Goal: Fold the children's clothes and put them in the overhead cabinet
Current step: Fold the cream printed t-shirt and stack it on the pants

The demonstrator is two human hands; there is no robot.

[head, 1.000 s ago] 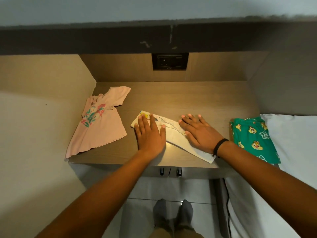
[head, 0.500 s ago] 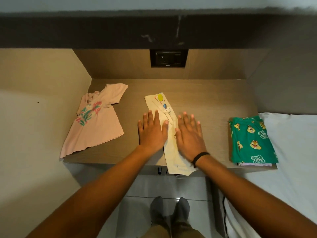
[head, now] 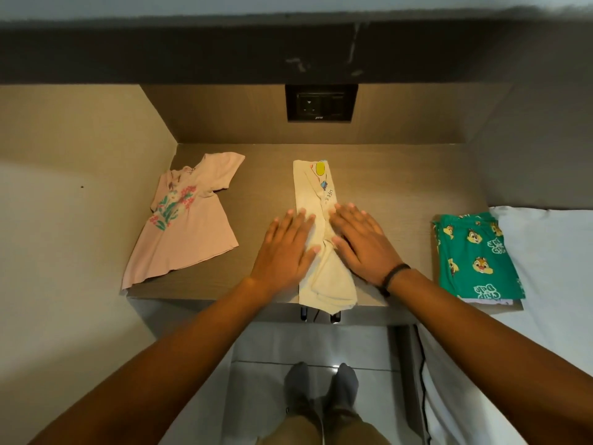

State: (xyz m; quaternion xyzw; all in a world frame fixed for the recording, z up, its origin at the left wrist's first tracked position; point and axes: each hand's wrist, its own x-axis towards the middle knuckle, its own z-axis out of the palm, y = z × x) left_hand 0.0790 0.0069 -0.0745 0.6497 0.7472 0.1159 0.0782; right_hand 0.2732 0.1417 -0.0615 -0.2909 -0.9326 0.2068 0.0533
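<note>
A cream garment (head: 316,200) folded into a long narrow strip lies lengthwise in the middle of the wooden desk (head: 401,194), its near end hanging slightly over the front edge. My left hand (head: 285,248) lies flat on its left side and my right hand (head: 362,242) flat on its right side, fingers spread, gripping nothing. A pink floral top (head: 189,216) lies unfolded at the left. A folded green cartoon-print garment (head: 475,255) rests at the desk's right end.
A dark overhead cabinet underside (head: 224,53) spans the top. A black wall socket (head: 321,102) sits in the back panel. White bedding (head: 552,268) adjoins the desk on the right. Side walls enclose the desk. My feet (head: 321,390) stand on the tiled floor below.
The cream garment has turned from lying diagonally to lying straight front-to-back. Both hands have come together over its middle, pressing it flat.
</note>
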